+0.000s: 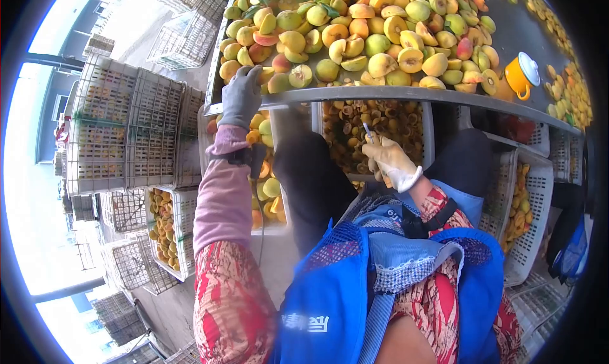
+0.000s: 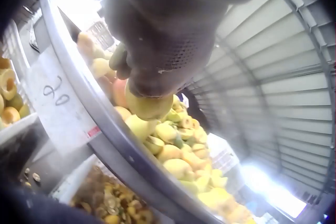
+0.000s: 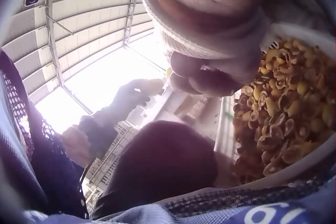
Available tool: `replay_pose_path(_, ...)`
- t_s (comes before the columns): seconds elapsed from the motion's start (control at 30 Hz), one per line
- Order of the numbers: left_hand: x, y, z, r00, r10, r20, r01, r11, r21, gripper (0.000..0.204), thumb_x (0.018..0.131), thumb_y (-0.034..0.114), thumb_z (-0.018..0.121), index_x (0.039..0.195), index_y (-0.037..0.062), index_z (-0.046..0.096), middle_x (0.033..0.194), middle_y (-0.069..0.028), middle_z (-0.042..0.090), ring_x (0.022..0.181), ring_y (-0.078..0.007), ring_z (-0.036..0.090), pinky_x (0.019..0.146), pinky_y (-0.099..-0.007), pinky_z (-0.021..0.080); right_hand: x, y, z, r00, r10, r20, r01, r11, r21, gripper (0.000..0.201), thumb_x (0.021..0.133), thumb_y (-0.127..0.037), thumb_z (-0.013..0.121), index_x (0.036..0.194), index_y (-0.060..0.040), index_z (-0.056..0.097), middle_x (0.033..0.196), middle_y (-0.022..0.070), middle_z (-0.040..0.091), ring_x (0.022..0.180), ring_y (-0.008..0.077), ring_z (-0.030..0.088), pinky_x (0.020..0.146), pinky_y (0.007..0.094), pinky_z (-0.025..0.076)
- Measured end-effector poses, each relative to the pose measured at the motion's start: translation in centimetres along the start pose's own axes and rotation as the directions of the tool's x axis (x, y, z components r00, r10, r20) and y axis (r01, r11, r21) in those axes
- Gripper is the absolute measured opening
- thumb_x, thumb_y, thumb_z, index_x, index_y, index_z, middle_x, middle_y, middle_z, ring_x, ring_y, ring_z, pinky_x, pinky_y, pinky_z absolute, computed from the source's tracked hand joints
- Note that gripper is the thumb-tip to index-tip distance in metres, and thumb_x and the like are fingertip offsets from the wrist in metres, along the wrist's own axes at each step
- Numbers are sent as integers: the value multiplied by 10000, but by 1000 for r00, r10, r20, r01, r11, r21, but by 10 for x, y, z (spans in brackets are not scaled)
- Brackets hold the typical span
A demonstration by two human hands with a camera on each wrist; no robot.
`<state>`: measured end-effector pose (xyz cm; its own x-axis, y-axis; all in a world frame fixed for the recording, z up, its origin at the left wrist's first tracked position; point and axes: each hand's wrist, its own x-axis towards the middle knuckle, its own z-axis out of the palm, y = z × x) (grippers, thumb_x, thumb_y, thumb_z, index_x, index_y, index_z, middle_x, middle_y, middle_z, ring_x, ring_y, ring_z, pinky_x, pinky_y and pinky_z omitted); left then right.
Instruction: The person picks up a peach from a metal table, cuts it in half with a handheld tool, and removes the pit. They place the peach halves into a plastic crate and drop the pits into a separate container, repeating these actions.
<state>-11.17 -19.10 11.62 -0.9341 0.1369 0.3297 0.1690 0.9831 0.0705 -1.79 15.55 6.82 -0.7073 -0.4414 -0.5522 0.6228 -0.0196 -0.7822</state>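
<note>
The grey-gloved left hand (image 1: 242, 97) is over the near left corner of the metal table (image 1: 355, 92). In the left wrist view its curled fingers (image 2: 137, 85) grip a yellow-green fruit (image 2: 149, 107), above other whole and halved fruit (image 2: 178, 167). The right hand (image 1: 390, 161), in a pale glove, is curled round a small knife (image 1: 368, 133) above a crate of pits and fruit pieces (image 1: 355, 126). The knife's blade points toward the table. The right wrist view shows the curled right hand (image 3: 210, 77), but not the knife clearly.
An orange mug with a white lid (image 1: 521, 77) stands at the table's right. Crates of fruit (image 1: 271, 186) sit below the table, left and right. Stacked crates (image 1: 130, 123) stand at the left. The person's knees are under the table's edge.
</note>
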Motion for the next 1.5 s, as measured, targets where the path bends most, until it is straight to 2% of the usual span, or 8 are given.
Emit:
replay_pose_path(0.27, -61, 168, -24, 884, 467, -11, -411, 769, -490, 509, 693, -70, 626, 1168, 113, 646, 1251, -142, 579, 1133, -346, 564, 955, -398, 468, -18, -22, -1, 990, -142, -1, 139, 968, 209, 432, 911, -499, 555, 1059, -97, 609, 675, 15, 598, 403, 71, 451, 338, 184, 292)
replay_pose_path(0.57, -102, 202, 85, 834, -344, 432, 244, -473, -847, 581, 970, 511, 427, 1254, 11, 512, 1157, -136, 584, 1060, -275, 560, 969, -405, 443, 29, 42, 14, 932, -337, -132, 342, 939, 18, 414, 880, -356, 616, 1074, 11, 613, 961, 142, 672, 891, 260, 651, 794, 358, 500)
replay_pose_path(0.73, -106, 188, 106, 808, -394, 438, 271, -411, -870, 445, 969, 389, 456, 1188, 18, 567, 1058, -121, 629, 971, -260, 598, 880, -392, 491, 2, 24, 12, 945, -306, -113, 146, 707, -692, 465, 879, -449, 522, 1053, -27, 604, 1013, 265, 638, 1004, 405, 610, 869, 460, 470)
replay_pose_path(0.8, -104, 192, 103, 833, -402, 379, 288, -271, -919, 422, 973, 353, 445, 1189, 12, 569, 1056, -122, 630, 962, -259, 602, 873, -390, 495, 2, 27, 13, 900, -406, 157, 262, 218, -940, 457, 884, -441, 508, 1051, -23, 587, 1005, 267, 637, 1007, 408, 609, 870, 474, 467)
replay_pose_path(1.03, -103, 202, 93, 840, -428, 334, 273, -198, -941, 389, 976, 313, 445, 1153, -2, 589, 1072, -137, 635, 954, -257, 615, 889, -387, 502, 8, 28, 21, 967, -224, -119, 40, 597, -801, 432, 898, -388, 498, 1099, -7, 540, 1015, 278, 633, 985, 428, 609, 873, 473, 468)
replay_pose_path(1.13, -102, 200, 93, 735, -345, 583, 234, -678, -696, 397, 976, 326, 454, 1129, -9, 602, 1057, -143, 644, 958, -256, 619, 870, -377, 514, 13, 42, 17, 970, -243, -16, 125, 554, -823, 428, 898, -368, 503, 1114, -1, 540, 1039, 286, 627, 1005, 429, 603, 893, 462, 462)
replay_pose_path(1.23, -103, 206, 99, 746, -506, 433, 288, -341, -895, 447, 1015, 338, 366, 1080, -30, 611, 942, -121, 640, 838, -195, 616, 761, -282, 505, 17, 50, 14, 968, -248, 45, 177, 544, -820, 432, 898, -356, 508, 1133, 6, 539, 1054, 287, 624, 1019, 430, 597, 908, 457, 456)
replay_pose_path(1.5, -101, 198, 97, 789, -281, 547, 435, -373, -820, 336, 960, 298, 493, 1005, -7, 626, 911, -107, 653, 817, -208, 630, 742, -317, 521, 13, 37, 3, 962, -218, 166, 253, 475, -843, 420, 888, -311, 541, 1116, 42, 557, 1021, 256, 636, 985, 414, 615, 879, 452, 467)
